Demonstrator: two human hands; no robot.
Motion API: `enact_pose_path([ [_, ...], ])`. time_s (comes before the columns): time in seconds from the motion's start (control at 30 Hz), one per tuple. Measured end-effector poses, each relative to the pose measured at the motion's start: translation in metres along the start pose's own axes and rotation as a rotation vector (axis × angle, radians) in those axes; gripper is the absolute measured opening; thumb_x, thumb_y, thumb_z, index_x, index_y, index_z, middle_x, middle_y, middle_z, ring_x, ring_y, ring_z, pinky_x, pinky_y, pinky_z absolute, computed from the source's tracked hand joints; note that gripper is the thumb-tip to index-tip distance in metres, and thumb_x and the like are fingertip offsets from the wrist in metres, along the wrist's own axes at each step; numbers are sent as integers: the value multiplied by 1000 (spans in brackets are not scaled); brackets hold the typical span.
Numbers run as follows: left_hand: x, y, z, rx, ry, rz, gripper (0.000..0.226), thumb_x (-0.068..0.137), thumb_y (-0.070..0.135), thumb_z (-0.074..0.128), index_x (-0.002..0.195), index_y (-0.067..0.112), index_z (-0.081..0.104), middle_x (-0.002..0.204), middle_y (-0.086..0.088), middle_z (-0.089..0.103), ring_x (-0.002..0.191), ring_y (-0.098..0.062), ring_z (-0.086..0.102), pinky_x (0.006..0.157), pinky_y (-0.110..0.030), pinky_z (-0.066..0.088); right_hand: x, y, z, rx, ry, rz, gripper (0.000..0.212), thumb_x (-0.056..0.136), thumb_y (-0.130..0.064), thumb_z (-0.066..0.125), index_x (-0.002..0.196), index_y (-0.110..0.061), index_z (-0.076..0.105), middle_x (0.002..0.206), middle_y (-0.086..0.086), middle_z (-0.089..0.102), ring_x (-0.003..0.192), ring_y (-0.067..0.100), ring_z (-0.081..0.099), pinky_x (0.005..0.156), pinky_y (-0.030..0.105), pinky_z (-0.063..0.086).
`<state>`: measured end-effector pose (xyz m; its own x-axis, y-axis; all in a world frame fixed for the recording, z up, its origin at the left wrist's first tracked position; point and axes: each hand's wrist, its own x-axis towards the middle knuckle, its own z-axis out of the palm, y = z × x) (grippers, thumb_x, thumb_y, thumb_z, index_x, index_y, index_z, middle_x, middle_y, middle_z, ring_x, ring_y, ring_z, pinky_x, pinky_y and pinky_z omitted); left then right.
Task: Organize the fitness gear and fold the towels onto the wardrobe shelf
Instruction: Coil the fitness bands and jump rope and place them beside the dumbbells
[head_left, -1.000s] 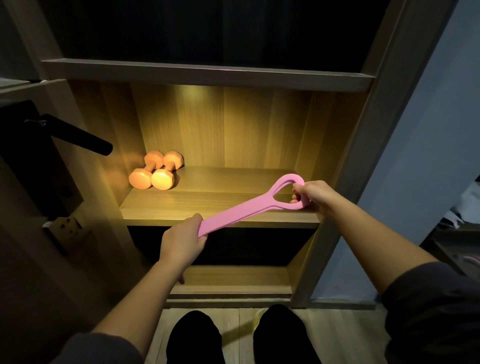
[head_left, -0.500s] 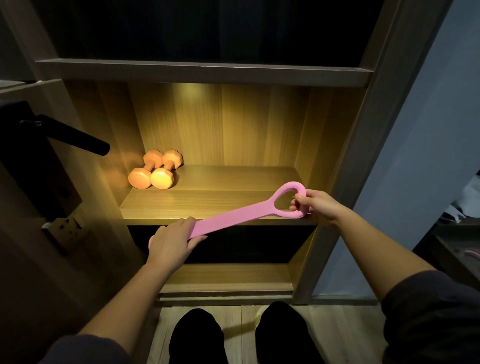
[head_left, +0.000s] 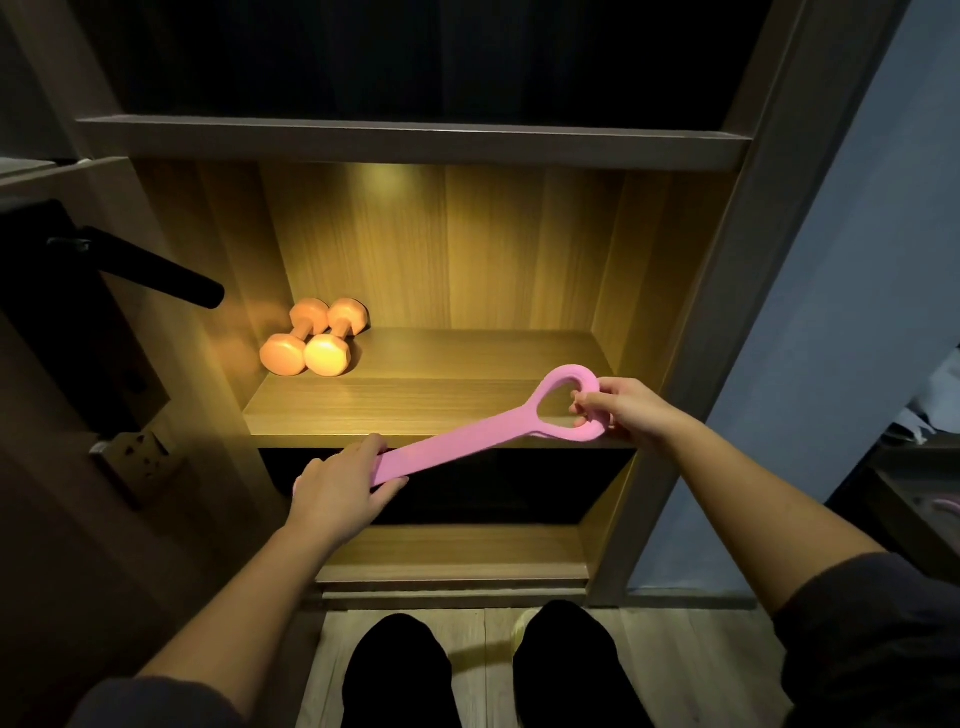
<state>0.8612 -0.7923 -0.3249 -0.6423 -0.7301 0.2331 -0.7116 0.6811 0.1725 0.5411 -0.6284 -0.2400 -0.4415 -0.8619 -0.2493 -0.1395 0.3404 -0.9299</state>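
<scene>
A pink resistance band (head_left: 457, 441) stretches flat between my two hands, in front of the lit wardrobe shelf (head_left: 415, 415). My left hand (head_left: 337, 493) grips its lower end below the shelf's front edge. My right hand (head_left: 623, 410) pinches the looped far end at the shelf's right front corner. Two orange dumbbells (head_left: 317, 340) lie side by side at the shelf's back left. No towels are in view.
A black door handle (head_left: 156, 275) sticks out at the left, with a wall socket (head_left: 140, 460) below it. A lower shelf (head_left: 457, 551) sits under the lit one. My dark-trousered legs stand on the wooden floor (head_left: 675, 665). A grey wall (head_left: 831, 312) is at right.
Both hands have lowered the band a little toward the shelf's front edge. My left hand has slid down and left, and its fingers now lie flatter over the band.
</scene>
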Motion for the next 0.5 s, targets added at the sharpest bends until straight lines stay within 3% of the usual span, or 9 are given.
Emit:
enact_pose_path([
  [0.13,-3,2,6,-73,-74,-70,30,93,44,57,118,30,46,96,12,56,60,-6,58,55,-27,57,-6,-29,13,-12,-35,-70,9,94,-13,63,102,-12,66,86,7,73,71,15,72,60,22,57],
  [0.27,0,8,14,-217,-127,-177,27,90,32,64,111,25,49,88,11,57,67,-7,63,61,-31,60,-14,-62,27,-158,-46,-168,15,93,-14,63,108,-10,65,95,9,72,73,16,70,63,24,58],
  [0.4,3,21,16,-331,-114,-193,37,85,24,68,115,27,46,88,12,57,71,-7,62,64,-32,59,-19,-98,41,-184,-92,-225,9,92,-14,65,101,-12,65,86,4,73,66,12,71,55,22,56],
  [0.5,9,35,10,-439,-56,-188,34,82,22,70,108,30,48,84,13,59,70,-5,63,63,-31,59,-22,-119,47,-171,-103,-244,10,92,-14,65,101,-9,66,78,2,74,64,12,71,53,21,54],
])
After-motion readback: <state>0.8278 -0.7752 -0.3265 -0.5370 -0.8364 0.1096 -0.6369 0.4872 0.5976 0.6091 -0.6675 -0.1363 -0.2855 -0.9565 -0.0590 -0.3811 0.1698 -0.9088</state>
